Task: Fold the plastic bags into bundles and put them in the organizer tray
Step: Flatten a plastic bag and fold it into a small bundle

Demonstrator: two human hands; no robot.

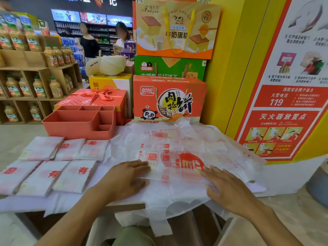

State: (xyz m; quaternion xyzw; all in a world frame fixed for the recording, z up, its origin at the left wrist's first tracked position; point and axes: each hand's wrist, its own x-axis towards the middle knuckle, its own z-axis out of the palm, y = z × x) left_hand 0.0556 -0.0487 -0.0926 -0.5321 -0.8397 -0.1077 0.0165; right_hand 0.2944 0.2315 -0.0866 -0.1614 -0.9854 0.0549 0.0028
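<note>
Both hands are lying flat, fingers spread, on the open plastic bag [179, 139] right in front of the person; the left hand [127, 176] is pressing near the printed code and the right hand [229, 189] is sitting on the bag's near right part. Neither is pinching anything.

The bag is lying unfolded on the bench [26, 204]. Its long axis is running away from the person, with the handles [159, 226] hanging off the near edge and the far end touching the orange box [168, 100].

The organizer tray [76, 130] is waiting at the far left of the bench, so the left hand looks the nearer one for any drop-off. Six folded bundles [58, 164] are sitting in two rows between that hand and the tray, just beside the bag's left edge, and any reach would probably be going over them.

A ribboned gift box [92, 98] is standing behind the tray. By my reading, the folding of this bag is only beginning.
</note>
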